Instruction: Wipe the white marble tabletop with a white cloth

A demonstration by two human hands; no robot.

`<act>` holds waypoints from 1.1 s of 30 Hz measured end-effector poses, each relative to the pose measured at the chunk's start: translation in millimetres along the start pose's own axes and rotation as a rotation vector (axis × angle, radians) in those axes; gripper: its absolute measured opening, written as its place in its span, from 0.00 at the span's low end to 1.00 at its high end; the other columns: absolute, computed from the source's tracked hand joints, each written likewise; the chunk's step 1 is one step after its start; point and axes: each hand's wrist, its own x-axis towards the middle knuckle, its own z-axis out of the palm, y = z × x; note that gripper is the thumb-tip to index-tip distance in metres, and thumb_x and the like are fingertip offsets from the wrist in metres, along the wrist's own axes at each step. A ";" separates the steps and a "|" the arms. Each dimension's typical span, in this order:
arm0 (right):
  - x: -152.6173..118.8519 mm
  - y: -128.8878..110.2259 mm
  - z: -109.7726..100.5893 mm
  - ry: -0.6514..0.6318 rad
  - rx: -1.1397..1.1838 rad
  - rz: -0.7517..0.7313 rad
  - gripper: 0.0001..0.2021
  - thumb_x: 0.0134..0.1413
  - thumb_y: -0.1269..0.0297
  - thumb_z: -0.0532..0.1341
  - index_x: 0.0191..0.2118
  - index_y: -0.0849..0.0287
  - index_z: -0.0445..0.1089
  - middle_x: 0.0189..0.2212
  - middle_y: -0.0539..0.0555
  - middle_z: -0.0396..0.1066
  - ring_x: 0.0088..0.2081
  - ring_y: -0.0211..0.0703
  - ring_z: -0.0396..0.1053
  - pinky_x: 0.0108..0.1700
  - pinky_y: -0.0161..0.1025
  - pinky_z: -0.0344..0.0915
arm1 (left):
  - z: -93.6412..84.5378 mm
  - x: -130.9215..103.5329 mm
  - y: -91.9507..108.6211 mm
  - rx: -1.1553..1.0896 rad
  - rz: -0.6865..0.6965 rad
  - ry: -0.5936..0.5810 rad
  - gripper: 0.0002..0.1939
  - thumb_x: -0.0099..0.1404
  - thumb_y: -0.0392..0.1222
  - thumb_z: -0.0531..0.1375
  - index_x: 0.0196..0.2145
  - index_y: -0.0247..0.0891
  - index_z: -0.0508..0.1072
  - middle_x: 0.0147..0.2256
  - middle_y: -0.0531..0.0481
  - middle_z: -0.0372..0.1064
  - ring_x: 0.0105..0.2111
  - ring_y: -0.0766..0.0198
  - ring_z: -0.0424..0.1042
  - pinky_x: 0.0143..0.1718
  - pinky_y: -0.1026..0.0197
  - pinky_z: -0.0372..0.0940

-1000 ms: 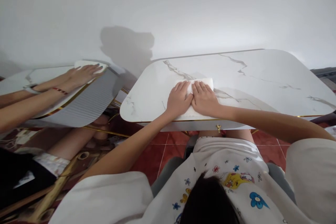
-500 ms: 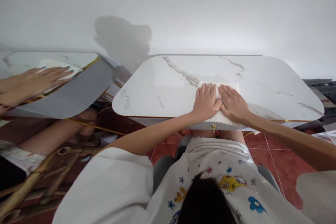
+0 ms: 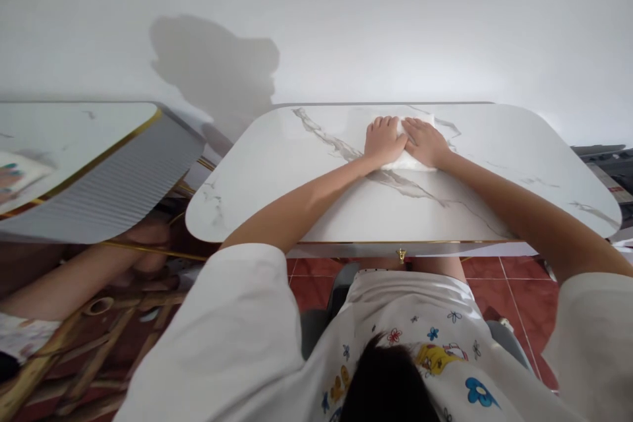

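The left hand (image 3: 383, 140) and right hand (image 3: 426, 143) lie flat, side by side, atop one white cloth (image 3: 406, 161), its sides roughly square to the bench (image 3: 267, 171), long axis unclear. It lies midway along, near the far edge. One brass knob (image 3: 401, 255) sits at the near edge.

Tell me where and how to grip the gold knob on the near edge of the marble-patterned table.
Pinch the gold knob by its sides with thumb and fingertip, coming from the seated person's side. It is small and seems to jut toward the lap from below the near edge of the marble-patterned table, so that side looks easiest.
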 end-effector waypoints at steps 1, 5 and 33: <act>11.6 6.9 3.9 0.006 0.006 0.003 0.29 0.64 0.60 0.46 0.65 0.73 0.58 0.66 0.68 0.59 0.67 0.59 0.56 0.65 0.56 0.53 | 4.3 13.2 -5.6 -0.016 0.002 0.008 0.20 0.66 0.39 0.51 0.55 0.41 0.69 0.57 0.42 0.68 0.60 0.48 0.61 0.64 0.45 0.55; 52.6 30.9 19.1 0.025 0.005 0.023 0.28 0.66 0.60 0.43 0.66 0.71 0.58 0.67 0.67 0.58 0.67 0.61 0.55 0.65 0.59 0.52 | 22.7 61.5 -29.2 -0.096 0.023 0.048 0.20 0.66 0.39 0.52 0.55 0.43 0.70 0.57 0.45 0.69 0.62 0.49 0.60 0.66 0.46 0.53; 91.9 47.4 33.8 0.041 -0.006 0.076 0.30 0.69 0.57 0.38 0.67 0.70 0.56 0.67 0.66 0.57 0.67 0.58 0.52 0.66 0.57 0.49 | 37.6 103.4 -52.1 -0.163 -0.008 0.059 0.25 0.66 0.42 0.52 0.60 0.45 0.67 0.61 0.47 0.66 0.65 0.49 0.57 0.68 0.45 0.49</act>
